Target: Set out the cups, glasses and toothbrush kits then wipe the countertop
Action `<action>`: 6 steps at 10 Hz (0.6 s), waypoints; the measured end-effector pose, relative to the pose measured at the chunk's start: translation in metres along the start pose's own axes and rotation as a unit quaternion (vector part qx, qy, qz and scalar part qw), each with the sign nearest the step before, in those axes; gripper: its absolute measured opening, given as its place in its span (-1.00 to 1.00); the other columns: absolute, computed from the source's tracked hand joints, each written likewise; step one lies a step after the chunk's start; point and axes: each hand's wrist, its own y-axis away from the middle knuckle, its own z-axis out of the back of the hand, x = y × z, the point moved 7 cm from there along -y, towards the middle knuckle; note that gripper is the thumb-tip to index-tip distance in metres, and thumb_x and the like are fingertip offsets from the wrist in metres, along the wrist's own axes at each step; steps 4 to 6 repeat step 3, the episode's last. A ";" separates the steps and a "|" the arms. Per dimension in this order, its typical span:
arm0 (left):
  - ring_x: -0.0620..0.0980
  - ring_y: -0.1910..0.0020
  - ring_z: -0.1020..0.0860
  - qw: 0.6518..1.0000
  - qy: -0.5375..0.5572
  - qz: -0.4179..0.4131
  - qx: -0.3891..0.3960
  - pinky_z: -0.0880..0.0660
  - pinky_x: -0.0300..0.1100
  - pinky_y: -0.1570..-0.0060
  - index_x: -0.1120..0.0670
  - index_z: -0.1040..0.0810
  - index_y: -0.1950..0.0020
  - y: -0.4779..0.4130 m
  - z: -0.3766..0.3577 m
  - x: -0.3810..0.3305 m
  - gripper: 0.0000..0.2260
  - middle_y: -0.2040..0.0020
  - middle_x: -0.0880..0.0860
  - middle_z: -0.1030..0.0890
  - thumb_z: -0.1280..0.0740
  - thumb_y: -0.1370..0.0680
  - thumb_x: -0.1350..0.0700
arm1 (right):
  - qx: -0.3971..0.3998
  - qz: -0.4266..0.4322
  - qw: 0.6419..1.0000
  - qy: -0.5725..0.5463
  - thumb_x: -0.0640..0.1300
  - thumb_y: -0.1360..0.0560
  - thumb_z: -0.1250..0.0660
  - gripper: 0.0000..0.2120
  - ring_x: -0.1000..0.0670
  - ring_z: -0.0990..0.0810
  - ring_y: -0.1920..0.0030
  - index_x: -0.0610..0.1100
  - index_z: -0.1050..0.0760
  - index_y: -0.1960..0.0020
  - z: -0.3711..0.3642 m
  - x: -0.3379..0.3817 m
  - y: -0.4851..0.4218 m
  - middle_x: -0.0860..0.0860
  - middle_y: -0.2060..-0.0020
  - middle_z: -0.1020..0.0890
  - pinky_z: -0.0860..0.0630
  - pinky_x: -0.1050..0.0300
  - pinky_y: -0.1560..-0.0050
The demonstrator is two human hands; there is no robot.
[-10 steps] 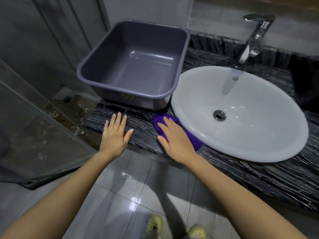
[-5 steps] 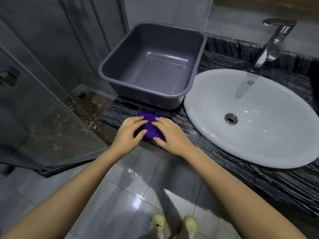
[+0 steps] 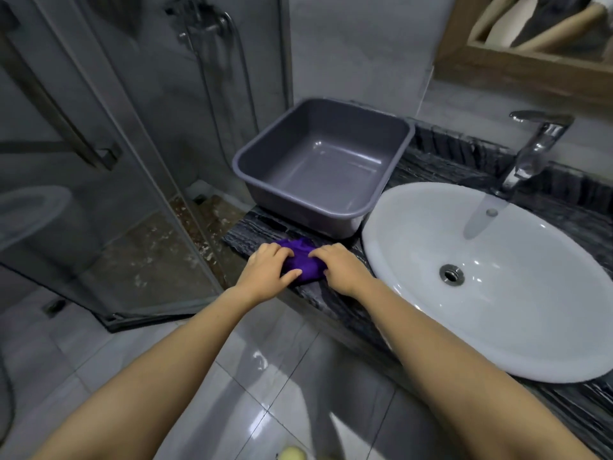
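Purple cloth (image 3: 303,262) lies bunched on the dark veined stone countertop (image 3: 245,230), just before a grey plastic basin (image 3: 325,171) and left of the white sink (image 3: 497,310), my left hand (image 3: 265,273) and right hand (image 3: 341,270) gripping it with curled fingers.

Upper left, a glass shower enclosure (image 3: 109,194), with a chrome shower hose (image 3: 212,94) hanging on the grey wall behind the pane. Inside it, a brown speckled shower floor (image 3: 149,254). Top centre, a plain grey wall (image 3: 358,51). Upper right corner, a wooden-framed mirror (image 3: 517,73). Down low, glossy grey floor tiles (image 3: 285,386), bright patches of light bouncing off them.
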 end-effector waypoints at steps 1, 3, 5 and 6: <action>0.11 -0.28 -0.36 0.997 0.001 0.042 0.059 -0.33 0.02 -0.30 0.07 -0.42 -0.28 0.002 0.013 -0.002 -0.60 -0.25 0.11 -0.47 -0.25 -0.52 -0.10 | 0.088 -0.035 0.995 0.021 -0.16 -0.46 -0.28 -0.44 -0.18 -0.34 -0.33 -0.08 -0.26 -0.43 0.006 -0.005 0.001 -0.13 -0.37 -0.40 -0.34 -0.08 -0.35; 0.09 -0.29 -0.44 0.976 -0.025 0.064 0.207 -0.34 -0.13 -0.30 0.08 -0.44 -0.31 0.005 0.052 -0.018 -0.59 -0.31 0.11 -0.50 -0.21 -0.54 -0.11 | 0.310 -0.083 0.947 0.031 0.02 -0.51 -0.31 -0.42 -0.13 -0.40 -0.36 -0.15 -0.27 -0.45 0.039 0.010 0.015 -0.10 -0.42 -0.37 -0.36 0.00 -0.35; 0.09 -0.29 -0.44 0.976 -0.025 0.064 0.207 -0.34 -0.13 -0.30 0.08 -0.44 -0.31 0.005 0.052 -0.018 -0.59 -0.31 0.11 -0.50 -0.21 -0.54 -0.11 | 0.310 -0.083 0.947 0.031 0.02 -0.51 -0.31 -0.42 -0.13 -0.40 -0.36 -0.15 -0.27 -0.45 0.039 0.010 0.015 -0.10 -0.42 -0.37 -0.36 0.00 -0.35; 0.09 -0.29 -0.44 0.976 -0.025 0.064 0.207 -0.34 -0.13 -0.30 0.08 -0.44 -0.31 0.005 0.052 -0.018 -0.59 -0.31 0.11 -0.50 -0.21 -0.54 -0.11 | 0.310 -0.083 0.947 0.031 0.02 -0.51 -0.31 -0.42 -0.13 -0.40 -0.36 -0.15 -0.27 -0.45 0.039 0.010 0.015 -0.10 -0.42 -0.37 -0.36 0.00 -0.35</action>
